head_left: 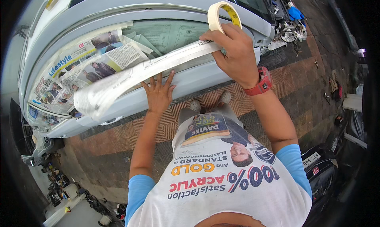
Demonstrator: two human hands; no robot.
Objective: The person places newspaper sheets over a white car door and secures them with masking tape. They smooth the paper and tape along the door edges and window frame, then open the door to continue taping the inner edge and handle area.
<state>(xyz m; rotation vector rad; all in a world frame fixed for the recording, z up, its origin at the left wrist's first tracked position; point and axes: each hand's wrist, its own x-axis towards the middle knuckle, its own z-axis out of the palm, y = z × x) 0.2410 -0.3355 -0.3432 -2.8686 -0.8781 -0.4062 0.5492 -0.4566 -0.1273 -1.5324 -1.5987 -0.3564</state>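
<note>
My right hand is closed on a roll of cream masking tape, held above the car window. The same hand also grips one end of a long newspaper sheet, seen nearly edge-on. That sheet stretches to the left and sags into a wider, curling end. Below it, my left hand rests with fingers spread on the pale grey car door, along the lower window edge. Other newspaper covers the left part of the window. Bare greenish glass shows at the right.
Another tape roll lies on the car at the upper left. Car parts and a blue cloth sit at the front end. Behind me on the right stands a dark vehicle with a plate. Patterned tiles cover the floor.
</note>
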